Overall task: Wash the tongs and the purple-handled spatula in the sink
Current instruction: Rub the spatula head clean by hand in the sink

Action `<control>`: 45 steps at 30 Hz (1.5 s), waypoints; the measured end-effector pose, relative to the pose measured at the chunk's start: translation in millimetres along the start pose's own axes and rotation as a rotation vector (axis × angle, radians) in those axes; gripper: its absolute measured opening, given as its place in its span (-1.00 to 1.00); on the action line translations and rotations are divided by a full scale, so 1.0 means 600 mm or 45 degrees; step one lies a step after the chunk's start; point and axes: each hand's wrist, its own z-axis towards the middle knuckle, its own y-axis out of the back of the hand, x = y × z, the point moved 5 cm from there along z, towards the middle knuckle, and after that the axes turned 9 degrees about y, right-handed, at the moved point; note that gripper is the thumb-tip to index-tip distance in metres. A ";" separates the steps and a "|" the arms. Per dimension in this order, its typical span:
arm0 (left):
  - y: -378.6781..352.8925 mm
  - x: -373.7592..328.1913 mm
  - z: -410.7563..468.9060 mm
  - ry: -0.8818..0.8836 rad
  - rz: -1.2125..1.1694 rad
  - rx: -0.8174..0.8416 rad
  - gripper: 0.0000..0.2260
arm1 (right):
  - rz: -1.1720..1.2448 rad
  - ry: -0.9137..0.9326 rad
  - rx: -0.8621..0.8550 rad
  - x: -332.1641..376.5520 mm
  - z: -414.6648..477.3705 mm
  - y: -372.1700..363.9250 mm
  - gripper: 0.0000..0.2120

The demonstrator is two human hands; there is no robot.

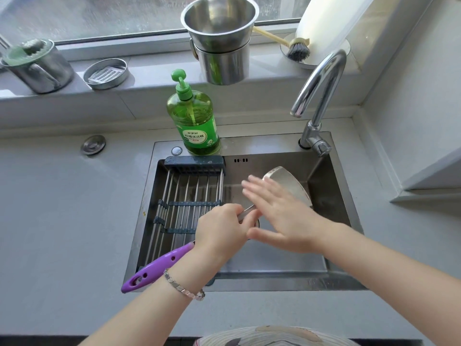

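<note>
My left hand (pixel 220 232) grips the metal shaft of the purple-handled spatula (pixel 159 267) over the steel sink (pixel 331 280). The purple handle sticks out toward the lower left, past the sink's front rim. The spatula's steel blade (pixel 290 182) points up and to the right, inside the basin. My right hand (pixel 279 216) lies flat with straight, slightly blurred fingers over the shaft and the lower part of the blade. No tongs are in view.
A drying rack (pixel 189 196) spans the sink's left half. A green dish-soap bottle (pixel 193 116) stands on the back rim, and the faucet (pixel 319 96) arches at the back right with no water visible. Steel pots (pixel 219 41), a brush (pixel 296 49) and a dish sit on the windowsill.
</note>
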 end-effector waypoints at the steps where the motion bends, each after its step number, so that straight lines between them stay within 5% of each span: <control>1: 0.000 -0.001 0.000 -0.010 0.013 -0.001 -0.53 | 0.005 0.023 0.038 0.001 -0.001 -0.002 0.07; 5: 0.000 -0.009 -0.003 -0.048 0.011 -0.008 -0.52 | 0.165 -0.293 -0.068 -0.052 -0.006 0.021 0.23; 9: -0.010 0.007 0.004 0.076 -0.125 0.017 -0.54 | -0.091 0.060 0.005 0.014 -0.012 -0.010 -0.04; 14: -0.012 0.025 0.017 0.172 -0.319 0.050 -0.51 | -0.012 -0.269 -0.143 -0.037 -0.035 -0.016 -0.02; 18: -0.015 0.048 0.036 0.254 -0.506 0.088 -0.50 | -0.141 -0.032 -0.116 -0.014 -0.045 -0.053 -0.16; 21: -0.011 0.065 0.050 0.330 -0.586 0.074 -0.48 | 0.446 -0.561 -0.297 -0.074 -0.057 -0.047 -0.20; 23: -0.011 0.072 0.061 0.344 -0.593 0.095 -0.50 | 1.073 -1.007 -0.450 -0.099 -0.057 -0.057 -0.42; 26: -0.015 0.073 0.072 0.305 -0.526 0.202 -0.53 | 2.036 -1.190 -0.834 -0.100 -0.020 -0.066 -0.73; 28: -0.014 0.074 0.078 0.269 -0.439 0.287 -0.57 | 2.238 -1.310 -0.938 -0.107 0.005 -0.064 -0.89; 33: 0.008 0.110 0.095 0.228 -0.127 0.436 -0.76 | 2.142 -1.495 -0.946 -0.132 0.058 -0.052 -0.90; 36: 0.022 0.165 0.107 0.369 -0.183 0.491 -0.80 | 2.115 -1.494 -1.045 -0.162 0.087 -0.034 -0.91; 39: 0.052 0.198 0.124 0.424 -0.097 0.270 -0.78 | 2.077 -1.488 -0.956 -0.170 0.127 -0.024 -0.88; 41: 0.070 0.203 0.134 0.387 0.068 0.107 -0.77 | 1.771 -1.525 -0.770 -0.174 0.151 -0.018 -0.98; 45: 0.083 0.207 0.148 0.340 0.200 0.092 -0.79 | 0.858 -1.268 -0.677 -0.171 0.229 0.065 -0.65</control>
